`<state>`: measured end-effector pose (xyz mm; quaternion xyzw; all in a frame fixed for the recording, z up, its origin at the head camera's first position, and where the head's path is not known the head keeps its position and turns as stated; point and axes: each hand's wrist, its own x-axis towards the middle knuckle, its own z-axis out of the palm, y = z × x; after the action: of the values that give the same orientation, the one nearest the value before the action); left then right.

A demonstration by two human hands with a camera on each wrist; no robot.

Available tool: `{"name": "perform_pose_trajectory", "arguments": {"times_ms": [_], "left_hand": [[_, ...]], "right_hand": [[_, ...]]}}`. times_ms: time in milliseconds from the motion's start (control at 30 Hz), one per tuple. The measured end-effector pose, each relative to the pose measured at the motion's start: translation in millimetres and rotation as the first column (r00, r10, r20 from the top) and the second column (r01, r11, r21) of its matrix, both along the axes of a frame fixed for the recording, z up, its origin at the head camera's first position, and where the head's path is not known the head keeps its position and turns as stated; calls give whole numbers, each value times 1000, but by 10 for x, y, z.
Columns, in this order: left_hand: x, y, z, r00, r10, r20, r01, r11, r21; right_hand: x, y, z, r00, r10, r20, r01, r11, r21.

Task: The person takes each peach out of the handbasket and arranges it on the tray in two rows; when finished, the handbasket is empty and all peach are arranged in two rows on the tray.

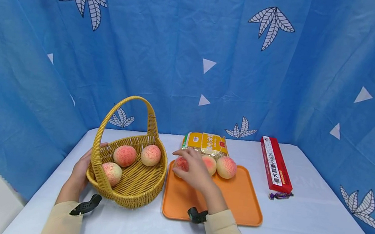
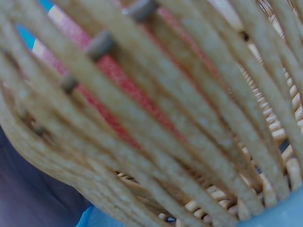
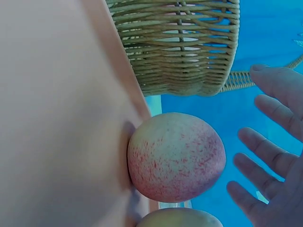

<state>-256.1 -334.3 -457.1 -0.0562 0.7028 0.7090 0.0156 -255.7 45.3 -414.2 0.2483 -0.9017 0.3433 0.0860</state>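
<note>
My left hand (image 1: 81, 168) rests against the left side of a yellow wicker basket (image 1: 131, 197), its fingers lying along the outer wall near the handle. Inside the basket are three peaches, among them a red one (image 1: 125, 156). My right hand (image 1: 195, 171) hovers over a peach (image 1: 181, 164) at the left end of an orange tray (image 1: 239, 205). In the right wrist view its fingers are spread, apart from the pink-speckled peach (image 3: 177, 158). Two more peaches sit in the tray's far part, the rightmost one (image 1: 226, 167) fully visible. Basket slats (image 2: 189, 118) fill the left wrist view.
Behind the tray lies a yellow printed food bag (image 1: 210, 142). To the right are a red pasta box (image 1: 276, 164) and a purple-wrapped candy (image 1: 281, 195). A white cloth covers the table (image 1: 315, 233), and a blue patterned curtain (image 1: 190, 52) hangs behind.
</note>
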Motion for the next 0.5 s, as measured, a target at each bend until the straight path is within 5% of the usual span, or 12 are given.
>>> {"name": "perform_pose_trajectory", "arguments": {"times_ms": [500], "left_hand": [[-7, -4, -14, 1000, 8, 6, -8, 1000, 1]], "right_hand": [[30, -97, -40, 999, 37, -27, -37, 999, -8]]}}
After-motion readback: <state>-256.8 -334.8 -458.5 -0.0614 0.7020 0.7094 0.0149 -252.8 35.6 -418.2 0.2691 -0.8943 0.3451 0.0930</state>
